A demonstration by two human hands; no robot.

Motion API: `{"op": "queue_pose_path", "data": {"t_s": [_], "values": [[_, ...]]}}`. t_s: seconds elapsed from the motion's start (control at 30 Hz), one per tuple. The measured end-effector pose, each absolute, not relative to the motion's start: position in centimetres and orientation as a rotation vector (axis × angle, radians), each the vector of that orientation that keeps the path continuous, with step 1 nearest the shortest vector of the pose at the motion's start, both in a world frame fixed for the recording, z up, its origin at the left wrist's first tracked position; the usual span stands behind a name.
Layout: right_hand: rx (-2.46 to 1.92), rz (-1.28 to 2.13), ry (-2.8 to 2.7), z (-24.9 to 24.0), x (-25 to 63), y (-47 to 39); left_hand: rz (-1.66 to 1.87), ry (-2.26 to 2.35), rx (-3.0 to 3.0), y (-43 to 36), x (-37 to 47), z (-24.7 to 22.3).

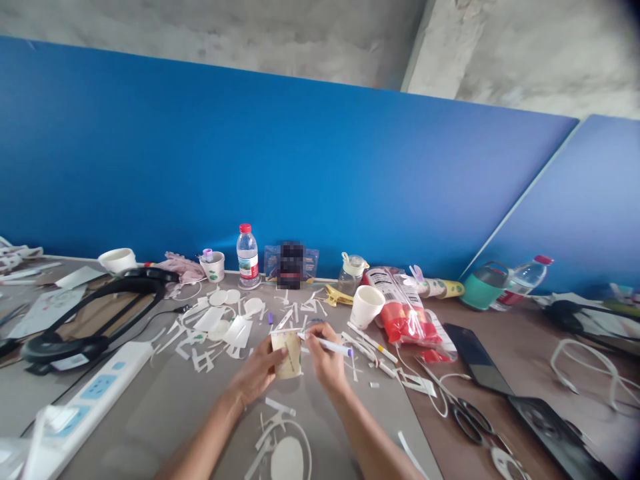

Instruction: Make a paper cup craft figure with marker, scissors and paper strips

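Desk (145, 420), held cup (290, 369), purple-topped item (207, 253) in another (215, 269)

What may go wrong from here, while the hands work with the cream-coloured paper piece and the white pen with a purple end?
The white pen, held in the right hand, might slip off the paper piece and mark the left hand. The right forearm might also brush the loose white strips lying between the arms.
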State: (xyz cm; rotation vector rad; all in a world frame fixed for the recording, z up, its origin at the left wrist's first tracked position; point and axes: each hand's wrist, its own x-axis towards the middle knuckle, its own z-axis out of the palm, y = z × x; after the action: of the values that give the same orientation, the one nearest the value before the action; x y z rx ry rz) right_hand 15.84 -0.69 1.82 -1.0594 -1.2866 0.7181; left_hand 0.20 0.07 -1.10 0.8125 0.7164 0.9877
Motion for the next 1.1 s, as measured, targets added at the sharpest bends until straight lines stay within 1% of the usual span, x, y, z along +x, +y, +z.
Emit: {"op": "queue_pose_path", "data": {"t_s": [0.4,1.1], "values": [[-1.083,0.646,-1.344,2.25,15.72,-0.94,0.987,0.725,0.796,-0.03,0.32,-0.47],[-1.086,0.652,-1.354,1.99,15.80,-0.86,0.971,0.748,0.819,-0.12,0.31,-0.26]]}}
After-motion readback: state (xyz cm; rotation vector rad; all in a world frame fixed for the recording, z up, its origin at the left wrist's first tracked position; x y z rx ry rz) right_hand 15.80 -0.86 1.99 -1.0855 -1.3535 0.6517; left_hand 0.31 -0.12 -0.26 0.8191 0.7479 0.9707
